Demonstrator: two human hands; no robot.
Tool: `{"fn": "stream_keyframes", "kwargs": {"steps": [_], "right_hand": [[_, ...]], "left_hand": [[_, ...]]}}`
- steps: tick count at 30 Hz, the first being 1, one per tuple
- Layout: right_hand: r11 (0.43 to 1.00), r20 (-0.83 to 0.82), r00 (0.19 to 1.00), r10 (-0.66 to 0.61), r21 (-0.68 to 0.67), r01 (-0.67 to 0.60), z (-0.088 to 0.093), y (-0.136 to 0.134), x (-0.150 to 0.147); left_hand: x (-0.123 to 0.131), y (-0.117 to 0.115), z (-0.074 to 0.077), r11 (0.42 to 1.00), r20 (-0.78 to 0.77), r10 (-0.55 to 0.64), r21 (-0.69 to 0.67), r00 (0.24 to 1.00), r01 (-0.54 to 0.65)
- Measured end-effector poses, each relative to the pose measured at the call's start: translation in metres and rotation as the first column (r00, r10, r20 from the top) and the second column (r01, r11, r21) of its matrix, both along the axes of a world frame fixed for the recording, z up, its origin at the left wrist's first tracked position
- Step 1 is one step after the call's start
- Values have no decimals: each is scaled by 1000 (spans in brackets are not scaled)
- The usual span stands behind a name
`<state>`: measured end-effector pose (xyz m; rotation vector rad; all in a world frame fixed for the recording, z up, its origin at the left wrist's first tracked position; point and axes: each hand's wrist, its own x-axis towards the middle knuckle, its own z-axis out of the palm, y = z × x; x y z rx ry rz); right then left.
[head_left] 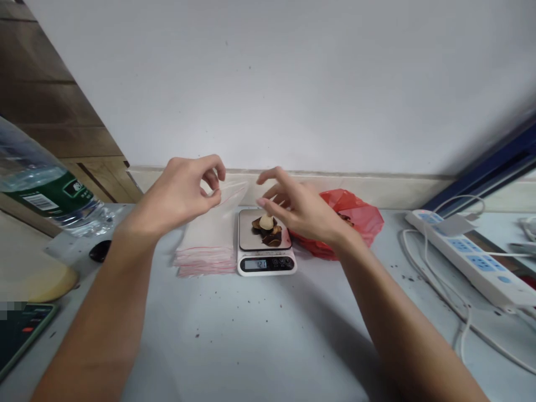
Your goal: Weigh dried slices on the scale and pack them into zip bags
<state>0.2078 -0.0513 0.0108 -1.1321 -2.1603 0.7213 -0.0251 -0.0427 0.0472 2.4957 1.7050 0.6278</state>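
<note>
My left hand is closed in a pinch on a clear plastic zip bag, which is lifted above a stack of similar bags with pink-red seal lines. My right hand hovers above a small white kitchen scale, fingers curved and apart, with nothing visible between them. Dark brown dried pieces and one pale round piece lie on the scale's metal plate. Its display appears to read 121; any decimal point is hard to make out. Behind my right wrist sits a red plastic bag with brown pieces inside, partly hidden.
At left stand a large water bottle with a green label, a small black object and a phone-like device. A white power strip with loose cables lies right. The wall rises behind; dark crumbs dot the table.
</note>
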Motion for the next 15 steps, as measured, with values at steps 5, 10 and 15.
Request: {"fn": "stream_keyframes", "kwargs": {"steps": [5,10,15], "right_hand": [[999,438,899,-17,-23,30,0,2,9],[995,651,755,73,-94,-16,-9,4,1],[990,631,771,83,-138,6,-5,3,1]], "left_hand": [[-6,3,0,998,-65,58,22,996,-57],[-5,5,-6,1000,-78,1,-6,997,-1],[-5,4,-4,998,-88,14,-65,996,-20]]}}
